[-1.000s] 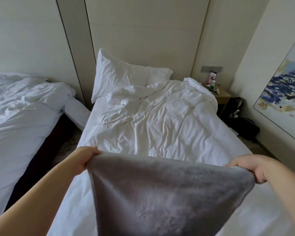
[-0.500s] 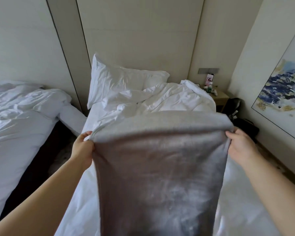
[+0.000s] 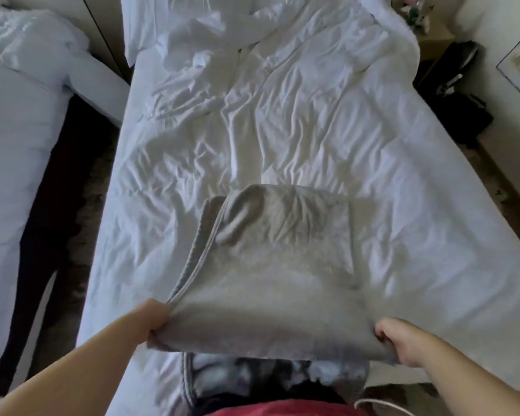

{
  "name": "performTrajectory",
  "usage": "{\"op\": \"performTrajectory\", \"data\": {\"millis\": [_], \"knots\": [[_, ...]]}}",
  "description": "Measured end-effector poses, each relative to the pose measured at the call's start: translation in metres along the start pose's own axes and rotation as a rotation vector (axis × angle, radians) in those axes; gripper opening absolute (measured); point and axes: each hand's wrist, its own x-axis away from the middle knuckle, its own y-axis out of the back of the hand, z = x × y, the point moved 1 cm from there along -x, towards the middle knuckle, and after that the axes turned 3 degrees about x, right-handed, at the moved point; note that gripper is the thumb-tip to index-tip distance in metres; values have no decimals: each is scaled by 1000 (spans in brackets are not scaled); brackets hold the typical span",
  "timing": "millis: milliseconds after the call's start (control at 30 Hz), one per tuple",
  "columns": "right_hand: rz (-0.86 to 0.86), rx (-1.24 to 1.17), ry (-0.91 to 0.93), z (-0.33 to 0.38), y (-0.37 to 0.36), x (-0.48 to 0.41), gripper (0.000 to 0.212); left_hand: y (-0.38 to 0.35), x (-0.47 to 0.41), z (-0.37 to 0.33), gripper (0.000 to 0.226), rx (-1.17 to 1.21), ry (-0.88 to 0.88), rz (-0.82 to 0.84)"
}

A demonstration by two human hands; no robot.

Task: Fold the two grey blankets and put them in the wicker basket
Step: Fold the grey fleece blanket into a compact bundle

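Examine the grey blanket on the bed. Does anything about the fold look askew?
Yes. The grey blanket has its far left corner curled and rumpled, and its layered left edges do not line up; the right side lies flatter on the bed.

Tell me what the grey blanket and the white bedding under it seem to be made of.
The grey blanket: probably plush fleece, matte and fuzzy, with thick soft folds and a stitched hem. The white bedding: likely thin woven cotton, smooth, faintly shiny, creased into fine sharp wrinkles.

rumpled white bed (image 3: 282, 121) | second bed (image 3: 15, 121) left | nightstand (image 3: 433, 40) | dark bag (image 3: 460, 94)
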Motion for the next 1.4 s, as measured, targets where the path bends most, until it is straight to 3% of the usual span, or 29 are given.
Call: {"op": "performTrajectory", "data": {"millis": [167,300,500,633,700,767,900,1067,1133,1267,1400], "knots": [[82,-88,-88,-7,-14,-19,25,-20,-15,22,30,72,-9,105],[-43,-121,19,19,-14,-37,30,-21,-33,6,43,209,-67,-21],[-123,-448,110,66,-24,-76,22,-39,-77,-34,31,-82,-400,-194],[-116,-579,109,88,-26,-89,29,-51,-90,-52,42,-230,-374,-181],[-86,-580,91,96,-25,-90,33,-51,-93,-61,36,-235,-341,-183],[-16,-546,52,100,-22,-89,33,-49,-98,-67,32,-126,-253,-165],[115,-418,-48,104,-11,-84,29,-40,-100,-68,14,475,-30,-110],[167,-373,-67,112,0,-61,29,-11,-87,-62,13,616,-26,-254],[155,-354,-34,127,7,-41,28,7,-76,-69,17,666,-4,-236],[138,-359,178,201,33,24,27,72,-38,-129,11,993,-75,-116],[179,-579,662,310,68,132,17,169,26,-219,21,1278,-424,10]]}}
